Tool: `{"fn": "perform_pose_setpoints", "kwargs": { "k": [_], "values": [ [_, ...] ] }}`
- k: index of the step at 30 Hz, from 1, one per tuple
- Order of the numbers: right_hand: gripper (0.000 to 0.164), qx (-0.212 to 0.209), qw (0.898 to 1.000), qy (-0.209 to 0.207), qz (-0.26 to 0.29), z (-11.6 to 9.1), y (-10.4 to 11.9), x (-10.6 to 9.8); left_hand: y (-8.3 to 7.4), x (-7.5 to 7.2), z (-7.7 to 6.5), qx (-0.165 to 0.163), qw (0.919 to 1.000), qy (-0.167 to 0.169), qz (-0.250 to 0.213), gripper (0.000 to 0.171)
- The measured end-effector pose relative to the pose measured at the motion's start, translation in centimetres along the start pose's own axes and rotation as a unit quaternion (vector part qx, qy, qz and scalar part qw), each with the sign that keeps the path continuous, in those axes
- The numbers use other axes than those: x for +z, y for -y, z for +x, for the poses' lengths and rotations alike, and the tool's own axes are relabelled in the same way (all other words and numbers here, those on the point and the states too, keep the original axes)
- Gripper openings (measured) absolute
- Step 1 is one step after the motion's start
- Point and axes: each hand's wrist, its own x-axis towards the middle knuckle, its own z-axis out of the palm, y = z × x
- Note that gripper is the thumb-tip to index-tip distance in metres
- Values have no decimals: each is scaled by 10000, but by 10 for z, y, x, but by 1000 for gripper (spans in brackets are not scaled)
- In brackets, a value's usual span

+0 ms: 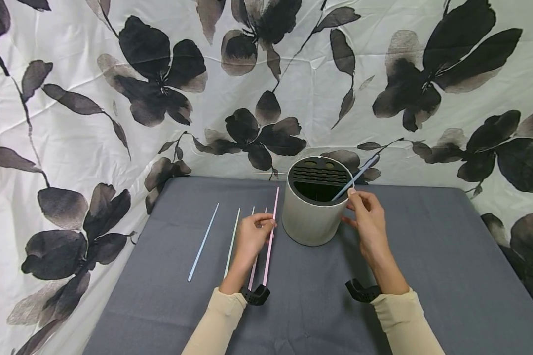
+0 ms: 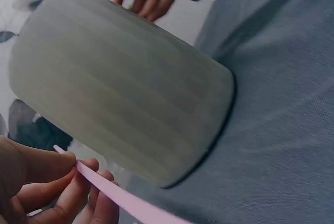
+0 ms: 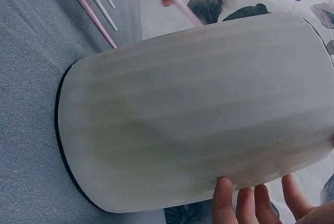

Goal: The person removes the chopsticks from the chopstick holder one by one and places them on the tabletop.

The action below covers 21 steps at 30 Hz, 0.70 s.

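My left hand (image 1: 255, 234) pinches a pink straw (image 1: 269, 256) between thumb and fingers, left of a pale grey cylindrical holder (image 1: 313, 224). In the left wrist view that straw (image 2: 122, 195) slants in front of the holder. The holder stands upright, with a dark slotted insert (image 1: 320, 173) in its top. A blue straw (image 1: 364, 170) leans out over the right rim. My right hand (image 1: 368, 217) is at that rim beside it. The right wrist view shows its extended fingers (image 3: 254, 203) against the holder's side. The blue straw's lower end is hidden inside.
Left of the holder, a blue straw (image 1: 203, 242), a pale green straw (image 1: 232, 241) and a pink straw (image 1: 252, 276) lie on the grey cloth (image 1: 155, 296), partly behind the left arm. A floral curtain (image 1: 315, 98) hangs behind the table's far edge.
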Motion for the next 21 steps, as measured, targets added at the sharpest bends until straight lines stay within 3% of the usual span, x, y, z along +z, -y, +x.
{"fn": "perform_pose_setpoints", "kwargs": {
  "k": [4, 10, 21],
  "values": [
    [46, 13, 10000, -33, 47, -1, 0, 1, 16, 1, -4, -51, 9987, 81, 508, 18],
    [46, 30, 10000, -61, 51, -3, 0, 2, 32, 4, -7, 477, 9852, 20, 1646, 20],
    [48, 36, 9999, -107, -15, -8, 1, 2, 44, 10, -7, 717, 9627, 33, 2608, 28]
  ]
}}
